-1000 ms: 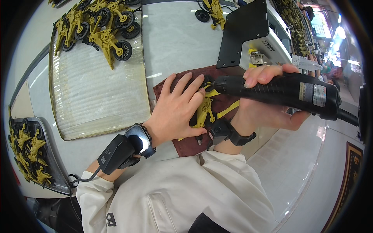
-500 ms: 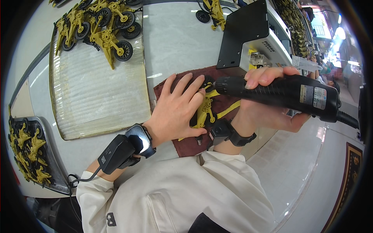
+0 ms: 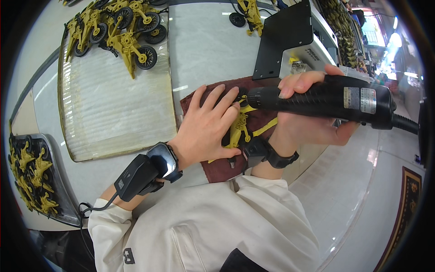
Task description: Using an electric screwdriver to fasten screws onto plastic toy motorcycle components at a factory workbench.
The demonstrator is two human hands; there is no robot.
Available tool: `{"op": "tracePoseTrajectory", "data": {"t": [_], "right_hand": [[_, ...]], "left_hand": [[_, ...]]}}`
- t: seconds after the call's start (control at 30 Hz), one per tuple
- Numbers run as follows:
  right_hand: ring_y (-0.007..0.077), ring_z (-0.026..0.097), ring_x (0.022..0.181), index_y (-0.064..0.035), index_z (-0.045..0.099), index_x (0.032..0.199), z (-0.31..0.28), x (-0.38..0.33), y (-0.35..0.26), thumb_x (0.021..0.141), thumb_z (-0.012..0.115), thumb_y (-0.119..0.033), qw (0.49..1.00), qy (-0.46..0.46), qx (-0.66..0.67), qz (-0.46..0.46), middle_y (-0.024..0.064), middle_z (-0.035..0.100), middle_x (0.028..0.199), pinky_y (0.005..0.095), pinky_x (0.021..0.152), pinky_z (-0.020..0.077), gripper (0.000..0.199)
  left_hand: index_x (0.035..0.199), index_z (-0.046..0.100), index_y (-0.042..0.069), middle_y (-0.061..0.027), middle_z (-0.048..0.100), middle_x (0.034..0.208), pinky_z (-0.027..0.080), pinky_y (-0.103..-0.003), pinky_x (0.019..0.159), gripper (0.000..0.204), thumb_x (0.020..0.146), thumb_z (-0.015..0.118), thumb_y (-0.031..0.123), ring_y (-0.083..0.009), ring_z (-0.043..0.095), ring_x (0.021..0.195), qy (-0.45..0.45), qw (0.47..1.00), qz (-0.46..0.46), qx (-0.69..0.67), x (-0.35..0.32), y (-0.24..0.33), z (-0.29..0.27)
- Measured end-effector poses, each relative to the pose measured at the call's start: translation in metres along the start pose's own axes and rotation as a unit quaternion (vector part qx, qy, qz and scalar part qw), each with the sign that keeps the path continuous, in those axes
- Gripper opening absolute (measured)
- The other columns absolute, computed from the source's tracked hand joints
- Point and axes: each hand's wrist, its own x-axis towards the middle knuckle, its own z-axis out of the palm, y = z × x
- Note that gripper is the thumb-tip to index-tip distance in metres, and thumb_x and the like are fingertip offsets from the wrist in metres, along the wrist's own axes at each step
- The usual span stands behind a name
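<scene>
Two hands on the job: your left hand [image 3: 209,124] lies flat with fingers spread, pressing a yellow plastic toy frame [image 3: 239,129] onto the dark red cloth [image 3: 226,165] directly under your palm, so that grip is a press, not a closed hold. Your right hand [image 3: 308,127] is clenched round the black power screwdriver [image 3: 326,97], its tip meeting the frame just beyond your left fingertips. That frame looks light, thin and stiff, and I judge its slim struts could snap or skid, so hold it by the thicker middle body, where your fingers already bear down. The screwdriver seems heavier, with a cable trailing off to your right. Beneath your hands the tabletop [image 3: 204,50] is pale and glossy; the cloth gives a softer, less slippery pad. Past your left hand lies a ribbed mat [image 3: 113,113] carrying finished wheeled toys [image 3: 122,27]; a tray of yellow parts [image 3: 29,177] sits well to your left, a black stand [image 3: 283,41] just ahead of your right.
</scene>
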Motion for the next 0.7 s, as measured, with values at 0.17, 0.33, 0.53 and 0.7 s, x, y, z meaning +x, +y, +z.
{"op": "tracePoseTrajectory", "data": {"t": [0.17, 0.33, 0.53, 0.7], "right_hand": [[0.0275, 0.051, 0.049, 0.0047, 0.047, 0.114, 0.005, 0.004, 0.002, 0.08, 0.026, -0.06, 0.999, -0.02, -0.027, 0.022, 0.0183, 0.056, 0.068, 0.0405, 0.05, 0.0402, 0.076], [0.0255, 0.05, 0.05, 0.005, 0.046, 0.113, 0.009, 0.006, 0.005, 0.078, 0.031, -0.062, 0.998, -0.039, -0.041, 0.025, 0.0183, 0.057, 0.069, 0.0378, 0.048, 0.0427, 0.077], [0.0239, 0.051, 0.051, 0.0047, 0.047, 0.113, 0.012, 0.006, 0.009, 0.078, 0.032, -0.065, 0.999, -0.043, -0.023, 0.017, 0.0178, 0.057, 0.069, 0.0372, 0.047, 0.0434, 0.079], [0.0247, 0.051, 0.051, 0.0037, 0.05, 0.11, 0.009, 0.006, 0.008, 0.078, 0.031, -0.065, 0.998, -0.043, -0.036, 0.019, 0.0178, 0.056, 0.068, 0.0376, 0.048, 0.0435, 0.078]], "left_hand": [[0.113, 0.051, 0.001, -0.0178, 0.041, 0.132, 0.025, -0.053, 0.103, 0.078, 0.056, 0.077, 0.048, -0.0358, 0.036, 0.123, -0.003, 1.0, 0.007, 0.017, -0.001, -0.001, -0.001], [0.115, 0.049, -0.001, -0.0172, 0.038, 0.137, 0.022, -0.053, 0.105, 0.078, 0.053, 0.077, 0.038, -0.0358, 0.033, 0.126, -0.007, 1.0, 0.002, -0.011, -0.002, -0.002, 0.0], [0.115, 0.049, -0.001, -0.0177, 0.038, 0.136, 0.022, -0.053, 0.105, 0.079, 0.053, 0.077, 0.039, -0.0359, 0.033, 0.126, -0.008, 1.0, 0.002, -0.011, -0.003, -0.003, 0.0], [0.116, 0.049, -0.001, -0.0175, 0.038, 0.136, 0.022, -0.052, 0.105, 0.08, 0.053, 0.077, 0.039, -0.0357, 0.033, 0.126, -0.008, 1.0, 0.001, -0.01, -0.003, -0.002, 0.0]]}}
